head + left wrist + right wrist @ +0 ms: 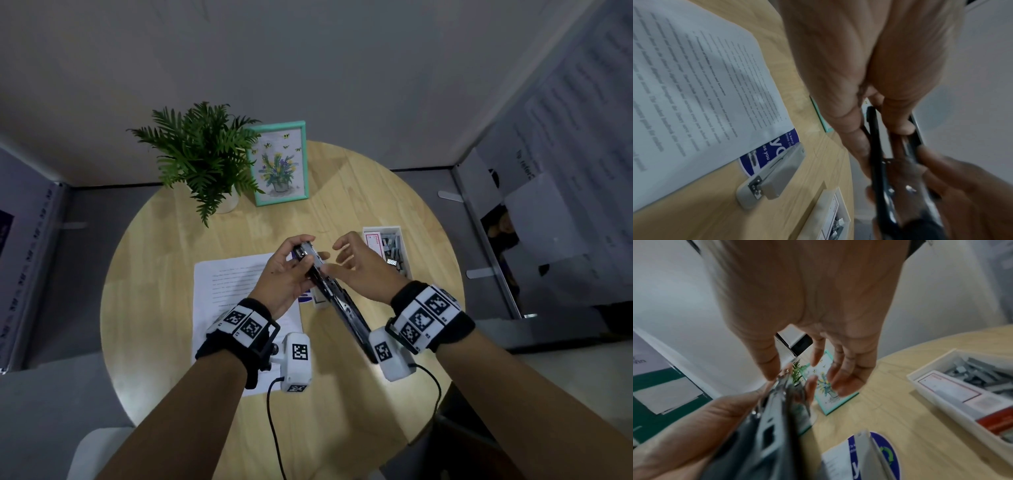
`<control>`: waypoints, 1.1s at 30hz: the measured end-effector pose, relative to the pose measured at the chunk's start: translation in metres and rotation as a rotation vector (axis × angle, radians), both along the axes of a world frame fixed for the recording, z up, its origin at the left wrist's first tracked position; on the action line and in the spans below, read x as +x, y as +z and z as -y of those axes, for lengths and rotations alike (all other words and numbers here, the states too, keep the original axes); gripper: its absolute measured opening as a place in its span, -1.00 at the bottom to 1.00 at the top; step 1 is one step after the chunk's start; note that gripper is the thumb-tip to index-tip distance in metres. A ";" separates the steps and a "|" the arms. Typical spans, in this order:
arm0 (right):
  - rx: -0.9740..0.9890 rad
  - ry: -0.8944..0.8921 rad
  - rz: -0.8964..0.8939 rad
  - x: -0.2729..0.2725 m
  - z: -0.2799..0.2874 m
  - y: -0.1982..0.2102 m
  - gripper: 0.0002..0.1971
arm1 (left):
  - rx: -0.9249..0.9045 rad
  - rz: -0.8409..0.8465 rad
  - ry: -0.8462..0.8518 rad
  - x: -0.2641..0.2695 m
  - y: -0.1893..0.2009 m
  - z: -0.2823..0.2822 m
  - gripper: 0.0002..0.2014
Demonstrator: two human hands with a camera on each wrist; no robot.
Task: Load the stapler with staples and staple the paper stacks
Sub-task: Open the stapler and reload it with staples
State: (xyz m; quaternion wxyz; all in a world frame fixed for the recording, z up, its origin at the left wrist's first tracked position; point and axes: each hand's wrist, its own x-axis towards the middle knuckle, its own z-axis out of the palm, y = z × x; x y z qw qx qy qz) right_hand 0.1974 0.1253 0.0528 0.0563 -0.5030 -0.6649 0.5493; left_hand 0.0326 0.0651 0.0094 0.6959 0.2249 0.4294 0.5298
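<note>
1. The left hand [284, 270] holds the long black metal stapler [329, 294] clear of the round wooden worktop [342, 205], steadying it for loading.
2. The right hand [359, 265], grip loose and empty, touches its rail, near the white staple tray [387, 229].
3. The printed paper stack [226, 284] lies waiting beneath.

Black stapler [329, 291]: near end hidden behind the right wrist cam housing in head view; in both wrist views it's smeared w/ blur, so whether any staples sit in the channel can't be told. Left hand [286, 270] covers part of its far end. Right hand [356, 263]: thumb touches the stapler rail, exact contact too blurred to read. Paper stack [239, 291]: text unreadable, near corner under the left wrist band, sheet count can't be told. Blue sticker [772, 154] mostly under the paper & grey stapler [774, 175], words cut off. Staple tray [962, 394] cut by the right edge; label print too small.
</note>
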 end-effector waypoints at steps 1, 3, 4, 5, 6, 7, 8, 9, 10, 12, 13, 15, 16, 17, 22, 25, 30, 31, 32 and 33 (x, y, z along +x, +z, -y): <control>-0.056 0.016 0.004 0.005 0.000 0.002 -0.59 | -0.003 0.006 0.048 -0.001 0.000 0.000 -0.76; -0.159 0.057 0.014 0.020 -0.001 0.003 -0.54 | -0.010 0.027 0.150 -0.006 -0.003 0.000 -0.79; -0.200 0.075 0.017 0.028 -0.001 0.002 -0.51 | -0.015 0.037 0.203 -0.010 -0.005 0.000 -0.74; -0.229 0.084 0.017 0.036 0.000 -0.001 -0.48 | -0.022 0.044 0.246 -0.014 -0.007 0.000 -0.64; -0.242 0.080 0.016 0.042 0.001 -0.004 -0.47 | -0.027 0.039 0.284 -0.017 -0.007 0.001 -0.58; -0.248 0.067 0.013 0.047 0.002 -0.009 -0.48 | -0.031 0.038 0.323 -0.018 -0.008 0.000 -0.61; -0.249 0.055 0.008 0.049 0.003 -0.012 -0.50 | -0.032 0.031 0.365 -0.019 -0.009 0.000 -0.73; -0.237 0.045 0.013 0.051 0.004 -0.015 -0.54 | -0.026 0.033 0.396 -0.018 -0.009 0.000 -0.84; -0.215 0.024 0.009 0.051 0.005 -0.017 -0.60 | -0.027 0.021 0.421 -0.018 -0.011 0.000 -0.81; -0.152 -0.068 -0.035 0.052 0.004 -0.021 -0.72 | -0.023 0.019 0.440 -0.018 -0.014 0.002 -0.74; -0.120 -0.124 -0.062 0.053 0.003 -0.021 -0.74 | -0.022 0.020 0.444 -0.018 -0.015 0.003 -0.74; -0.061 -0.214 -0.106 0.053 0.002 -0.018 -0.75 | -0.028 -0.034 0.428 -0.016 -0.018 0.004 -0.75; -0.028 -0.237 -0.126 0.052 0.001 -0.015 -0.76 | -0.037 -0.080 0.413 -0.014 -0.018 0.005 -0.75; 0.004 -0.249 -0.135 0.051 0.000 -0.012 -0.78 | -0.031 -0.113 0.392 -0.011 -0.019 0.006 -0.76; 0.109 -0.269 -0.190 0.042 -0.005 0.003 -0.82 | -0.039 -0.080 0.392 -0.001 -0.024 0.011 -0.81; 0.143 -0.260 -0.227 0.038 -0.005 0.009 -0.80 | -0.033 -0.089 0.377 0.004 -0.024 0.010 -0.80; 0.236 -0.262 -0.244 0.020 -0.002 0.008 -0.78 | -0.008 -0.121 0.335 0.014 -0.017 0.008 -0.80; 0.257 -0.253 -0.240 0.017 -0.002 0.007 -0.79 | -0.003 -0.135 0.319 0.016 -0.016 0.008 -0.81; 0.280 -0.242 -0.230 0.014 -0.002 0.006 -0.80 | -0.001 -0.145 0.304 0.018 -0.014 0.008 -0.81; 0.310 -0.228 -0.212 0.011 -0.002 0.004 -0.80 | 0.000 -0.147 0.290 0.021 -0.013 0.008 -0.81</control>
